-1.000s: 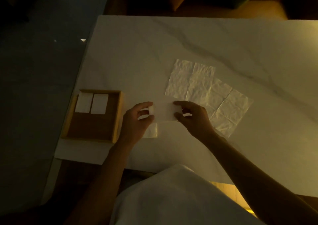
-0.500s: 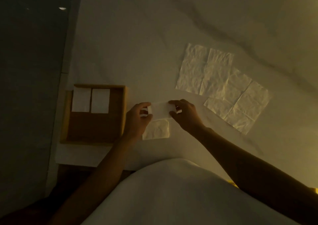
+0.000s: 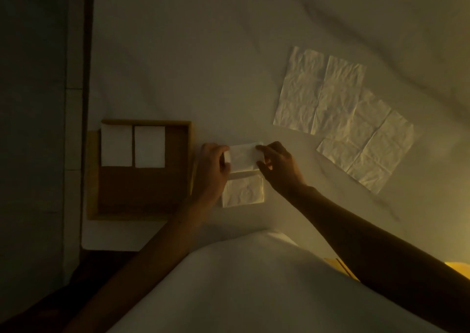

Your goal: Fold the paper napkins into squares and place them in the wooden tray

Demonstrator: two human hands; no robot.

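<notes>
wooden tray: 1 | folded napkins: 4 | unfolded napkins: 2 | hands: 2

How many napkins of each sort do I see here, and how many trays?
wooden tray: 1
folded napkins inside it: 2
loose folded napkin: 1
held napkin, between left hand and right hand: 1
unfolded napkins: 2
Total: 7

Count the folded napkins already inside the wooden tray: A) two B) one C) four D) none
A: two folded napkins lie side by side at the far end of the wooden tray. The half-folded napkin, pinched by the left hand and right hand, is outside it.
</notes>
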